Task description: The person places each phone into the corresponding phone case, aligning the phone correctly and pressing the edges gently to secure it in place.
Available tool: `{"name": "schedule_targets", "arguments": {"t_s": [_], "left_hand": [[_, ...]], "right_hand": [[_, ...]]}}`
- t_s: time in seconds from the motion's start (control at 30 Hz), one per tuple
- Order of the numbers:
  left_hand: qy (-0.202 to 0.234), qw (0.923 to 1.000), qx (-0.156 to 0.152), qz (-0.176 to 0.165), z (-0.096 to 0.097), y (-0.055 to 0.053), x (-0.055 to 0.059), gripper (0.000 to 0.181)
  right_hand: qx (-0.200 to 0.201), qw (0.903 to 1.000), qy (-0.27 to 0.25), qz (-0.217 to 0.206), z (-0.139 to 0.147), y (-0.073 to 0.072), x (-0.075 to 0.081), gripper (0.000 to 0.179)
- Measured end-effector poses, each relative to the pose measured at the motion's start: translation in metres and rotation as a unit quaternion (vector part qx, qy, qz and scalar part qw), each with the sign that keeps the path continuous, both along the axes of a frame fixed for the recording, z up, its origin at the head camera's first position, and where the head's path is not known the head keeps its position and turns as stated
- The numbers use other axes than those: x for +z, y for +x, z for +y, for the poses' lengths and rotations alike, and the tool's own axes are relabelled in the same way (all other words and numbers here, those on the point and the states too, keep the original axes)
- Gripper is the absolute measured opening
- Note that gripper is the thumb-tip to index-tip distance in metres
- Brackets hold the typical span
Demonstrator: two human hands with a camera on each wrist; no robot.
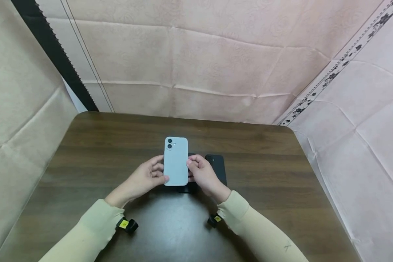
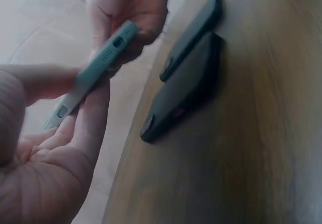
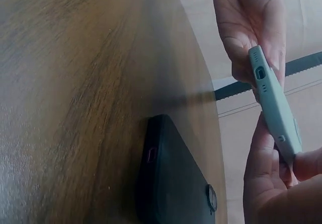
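A pale blue phone (image 1: 176, 162), its back and twin cameras showing in the head view, is held above the table. My left hand (image 1: 147, 174) grips its left edge, with the thumb at the lower corner. On the other side, my right hand (image 1: 207, 177) pinches the right edge. Both wrist views show the phone's bottom end with its charging port (image 3: 260, 73). Beneath and to the right lie two dark phones, one (image 1: 218, 165) beside my right hand and the other (image 1: 186, 189) partly hidden by the blue phone and that hand.
The brown wooden table (image 1: 118, 134) has rounded far corners. Creased pale cloth (image 1: 216, 62) hangs behind it, with more cloth at both sides. Each wrist carries a small black camera (image 1: 131, 226) on a strap.
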State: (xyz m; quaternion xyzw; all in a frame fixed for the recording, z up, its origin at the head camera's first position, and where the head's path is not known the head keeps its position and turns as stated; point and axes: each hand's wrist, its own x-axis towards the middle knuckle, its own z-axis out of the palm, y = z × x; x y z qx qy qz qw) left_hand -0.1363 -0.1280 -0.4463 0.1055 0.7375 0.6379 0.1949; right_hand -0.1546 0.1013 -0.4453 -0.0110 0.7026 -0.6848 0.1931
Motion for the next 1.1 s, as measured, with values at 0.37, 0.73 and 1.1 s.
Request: {"name": "schedule_targets", "arguments": {"t_s": [0.37, 0.73, 1.1], "left_hand": [[-0.079, 0.9925, 0.087, 0.034, -0.011, -0.001, 0.004, 0.05], [-0.185, 0.9733, 0.118, 0.066, -0.017, 0.006, 0.0, 0.049], [-0.279, 0.9478, 0.14, 0.063, -0.021, 0.009, -0.005, 0.051]], "right_hand": [[0.012, 0.9988, 0.046, 0.013, -0.019, 0.003, 0.003, 0.019], [0.034, 0.9655, 0.225, 0.127, -0.043, -0.003, -0.001, 0.016], [0.085, 0.9303, 0.331, 0.134, -0.066, -0.002, -0.001, 0.018]]}}
